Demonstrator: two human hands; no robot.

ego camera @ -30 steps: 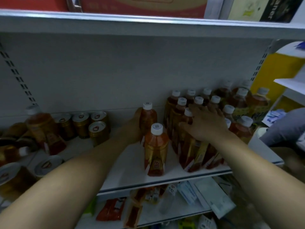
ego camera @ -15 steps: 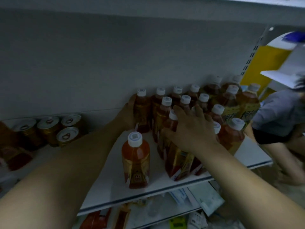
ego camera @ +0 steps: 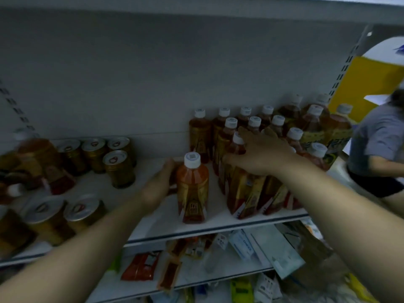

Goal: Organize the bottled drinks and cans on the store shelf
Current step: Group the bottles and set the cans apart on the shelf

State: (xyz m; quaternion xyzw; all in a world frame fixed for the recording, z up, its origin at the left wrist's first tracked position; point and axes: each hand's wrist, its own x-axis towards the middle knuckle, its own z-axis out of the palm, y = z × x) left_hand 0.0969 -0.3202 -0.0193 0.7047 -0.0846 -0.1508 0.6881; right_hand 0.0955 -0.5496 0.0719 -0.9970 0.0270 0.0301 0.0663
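A cluster of amber tea bottles (ego camera: 253, 127) with white caps stands at the right of the white shelf (ego camera: 153, 224). My right hand (ego camera: 260, 152) lies spread over the caps and shoulders of the cluster's front bottles. One lone bottle (ego camera: 192, 189) stands apart near the shelf's front edge. My left hand (ego camera: 160, 184) is cupped against its left side; the fingertips are hidden behind the bottle and the hand is blurred. Gold cans (ego camera: 119, 167) stand at the left back.
More cans (ego camera: 85, 213) and a large bottle (ego camera: 37, 154) crowd the shelf's left end. The lower shelf (ego camera: 218, 270) holds loose packets and boxes. Another person (ego camera: 376, 149) bends at the right. An upper shelf (ego camera: 196, 9) hangs overhead.
My left hand has left the back bottle by the wall and come forward to the lone front bottle. That back bottle now stands in the back row. The right hand stays on the cluster.
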